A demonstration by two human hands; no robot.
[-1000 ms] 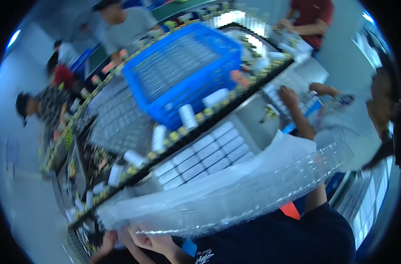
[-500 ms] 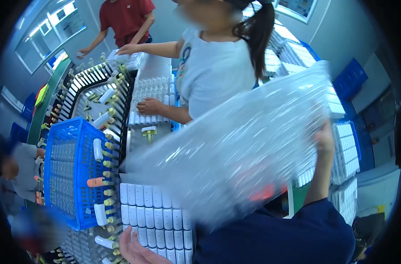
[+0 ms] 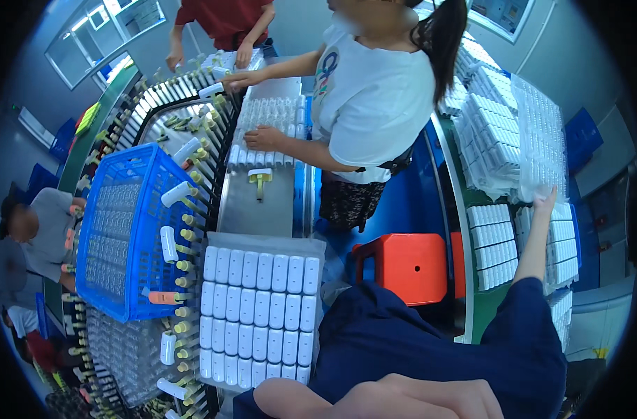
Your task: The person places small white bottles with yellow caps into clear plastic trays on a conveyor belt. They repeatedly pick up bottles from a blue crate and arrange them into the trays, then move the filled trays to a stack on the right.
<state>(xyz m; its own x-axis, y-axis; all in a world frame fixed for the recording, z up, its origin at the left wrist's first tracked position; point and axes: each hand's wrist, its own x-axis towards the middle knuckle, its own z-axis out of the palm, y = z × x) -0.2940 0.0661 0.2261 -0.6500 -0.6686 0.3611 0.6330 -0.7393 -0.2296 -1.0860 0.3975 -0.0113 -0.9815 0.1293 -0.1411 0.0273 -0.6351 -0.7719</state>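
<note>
My right arm reaches out to the right, and my right hand (image 3: 544,198) is closed on the lower edge of a clear moulded plastic tray (image 3: 542,140). That tray stands nearly upright against stacked trays of white pieces (image 3: 489,140). My bent left arm (image 3: 290,397) crosses the lower edge of the picture; the fingers of my left hand (image 3: 437,397) cannot be made out there. In front of me, left of my body, lies a tray of white rounded plastic cases (image 3: 259,314), set in several rows on a clear sheet.
A blue basket (image 3: 133,293) of clear trays stands left, beside a looped conveyor (image 3: 205,209) with upright holders. A co-worker in white (image 3: 374,91) touches a tray (image 3: 266,126) ahead; another in red (image 3: 224,21) stands beyond. A red stool (image 3: 413,269) stands right of centre.
The clear tray has swung from in front of me to the far right in my right hand, uncovering the white cases and stool. My left hand has drawn back from the cases toward my body.
</note>
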